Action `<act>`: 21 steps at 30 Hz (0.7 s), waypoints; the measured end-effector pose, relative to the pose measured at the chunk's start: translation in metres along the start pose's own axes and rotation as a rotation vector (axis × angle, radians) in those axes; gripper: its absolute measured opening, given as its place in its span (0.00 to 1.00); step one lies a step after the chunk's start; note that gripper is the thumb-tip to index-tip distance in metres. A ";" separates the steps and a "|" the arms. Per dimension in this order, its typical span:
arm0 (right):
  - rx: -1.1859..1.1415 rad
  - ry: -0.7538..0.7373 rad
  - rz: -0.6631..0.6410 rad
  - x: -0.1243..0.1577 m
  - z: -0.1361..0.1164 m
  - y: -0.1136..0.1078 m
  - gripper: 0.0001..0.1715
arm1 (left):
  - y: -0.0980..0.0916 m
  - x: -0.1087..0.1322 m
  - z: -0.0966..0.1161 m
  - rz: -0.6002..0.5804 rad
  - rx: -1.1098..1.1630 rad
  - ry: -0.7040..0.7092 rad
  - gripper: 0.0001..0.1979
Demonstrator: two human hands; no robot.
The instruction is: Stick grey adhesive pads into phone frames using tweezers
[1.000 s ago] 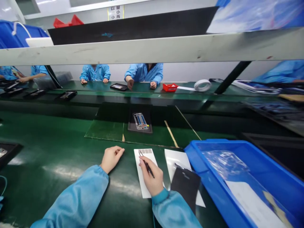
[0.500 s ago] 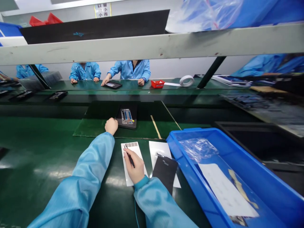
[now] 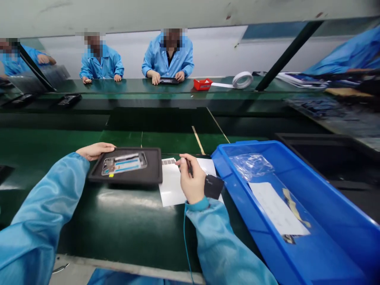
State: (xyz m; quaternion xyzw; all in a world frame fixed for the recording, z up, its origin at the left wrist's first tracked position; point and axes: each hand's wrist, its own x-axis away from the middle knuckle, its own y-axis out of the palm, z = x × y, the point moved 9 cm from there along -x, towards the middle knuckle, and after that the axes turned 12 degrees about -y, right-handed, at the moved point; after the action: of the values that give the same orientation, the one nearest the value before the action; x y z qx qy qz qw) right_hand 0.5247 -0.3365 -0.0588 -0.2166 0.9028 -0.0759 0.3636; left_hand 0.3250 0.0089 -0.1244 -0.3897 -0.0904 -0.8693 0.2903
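A black tray (image 3: 152,170) lies on the green mat in front of me with a phone frame (image 3: 124,163) inside it. My left hand (image 3: 95,150) grips the tray's far left corner, fingers curled over the rim. My right hand (image 3: 192,180) is closed around black tweezers (image 3: 189,168), resting on a white sheet (image 3: 171,185) that carries a small strip of labels. The tray's right edge overlaps that sheet. A black card (image 3: 213,186) lies just right of my right hand.
A large blue bin (image 3: 297,174) with a plastic bag and a paper sheet stands at my right. Across the belt, other people in blue coats sit at their own trays. A red box (image 3: 203,84) and a tape roll (image 3: 242,79) sit on the far bench.
My left hand reached out to the tray on the belt and pulled it back to the near mat, beside the white sheet. My right hand kept the tweezers and stayed on the sheet.
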 end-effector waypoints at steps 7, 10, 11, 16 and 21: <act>0.394 -0.218 -0.643 0.042 -0.003 0.033 0.22 | 0.095 0.009 -0.009 -0.425 -0.752 -0.036 0.13; 0.496 -0.238 -0.742 0.069 -0.002 0.038 0.25 | 0.143 0.011 0.004 -0.520 -0.945 0.103 0.11; 0.512 -0.238 -0.746 0.075 -0.004 0.037 0.25 | 0.155 0.010 0.009 -0.514 -0.956 0.134 0.10; 0.538 -0.259 -0.708 0.097 -0.016 0.030 0.22 | 0.193 0.007 0.021 -0.361 -1.011 0.308 0.12; 0.366 -0.266 -0.531 0.084 -0.025 0.006 0.14 | 0.214 0.047 0.022 0.104 -1.252 0.802 0.18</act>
State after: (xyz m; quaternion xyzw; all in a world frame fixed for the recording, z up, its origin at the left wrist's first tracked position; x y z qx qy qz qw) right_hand 0.4512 -0.3695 -0.0948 -0.3832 0.7312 -0.2994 0.4783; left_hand 0.4370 -0.1770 -0.0898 -0.1389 0.5530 -0.8189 0.0658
